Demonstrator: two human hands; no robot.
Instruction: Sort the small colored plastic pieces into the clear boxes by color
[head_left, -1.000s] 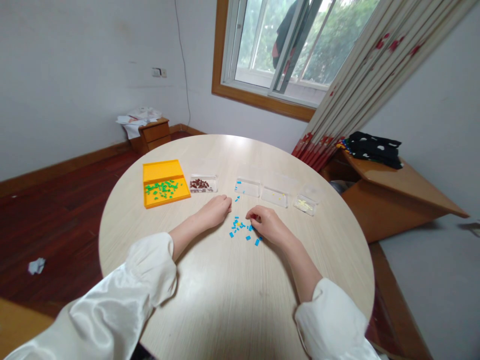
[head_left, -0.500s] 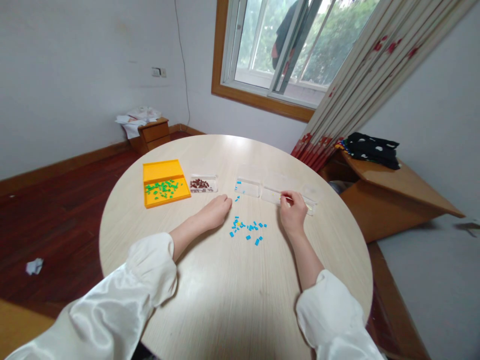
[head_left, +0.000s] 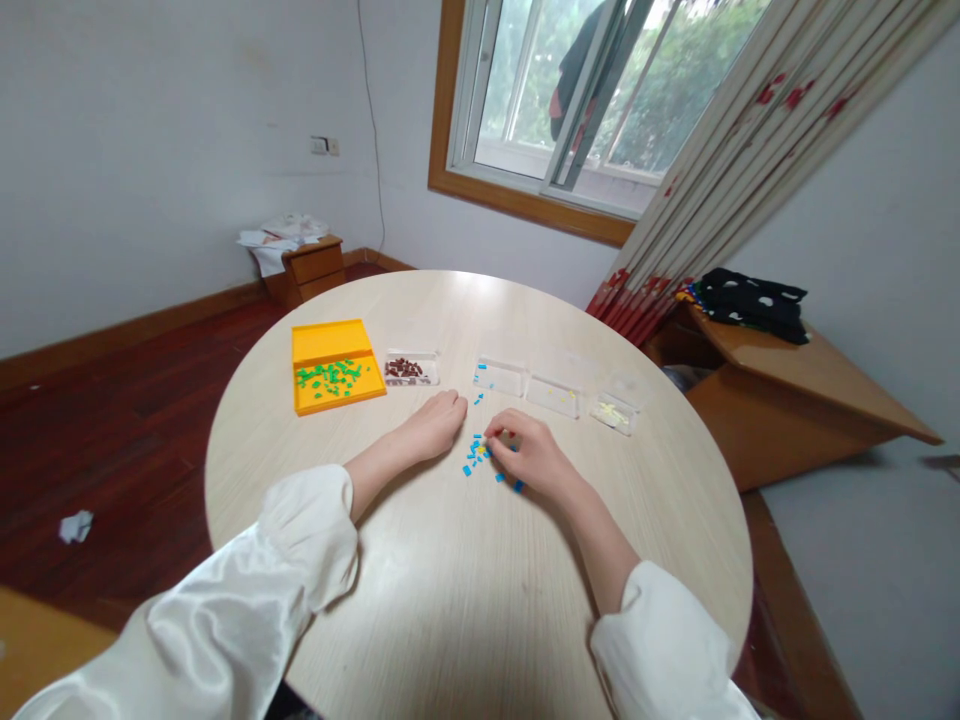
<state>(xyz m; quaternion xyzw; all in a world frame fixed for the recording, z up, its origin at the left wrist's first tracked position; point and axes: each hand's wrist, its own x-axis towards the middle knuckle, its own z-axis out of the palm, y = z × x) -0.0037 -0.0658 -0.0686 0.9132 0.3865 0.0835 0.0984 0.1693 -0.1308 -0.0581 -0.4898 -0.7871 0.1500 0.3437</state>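
Small blue pieces [head_left: 468, 470] lie scattered on the table, with a yellow piece [head_left: 481, 449] among them. My right hand [head_left: 521, 447] hovers over this pile, thumb and fingertips pinched near the yellow piece; what they hold, if anything, is too small to name. Left of the pile, my left hand [head_left: 441, 424] rests on the table with its fingers curled together, their contents hidden. Behind the hands stand a clear tray [head_left: 506, 378] with a few blue pieces and another clear tray [head_left: 553, 397] with small yellow pieces.
An open yellow case [head_left: 337, 340] with green pieces stands at the left. Beside it is a clear tray [head_left: 433, 368] of brown pieces. At the right, another clear box [head_left: 624, 424] contains pale yellow pieces. The round table's edge [head_left: 217, 420] curves around everything.
My right hand has moved left and nearer, from the clear trays to the blue pile, uncovering the box of pale yellow pieces. My left hand has kept its place. The view has shifted slightly.
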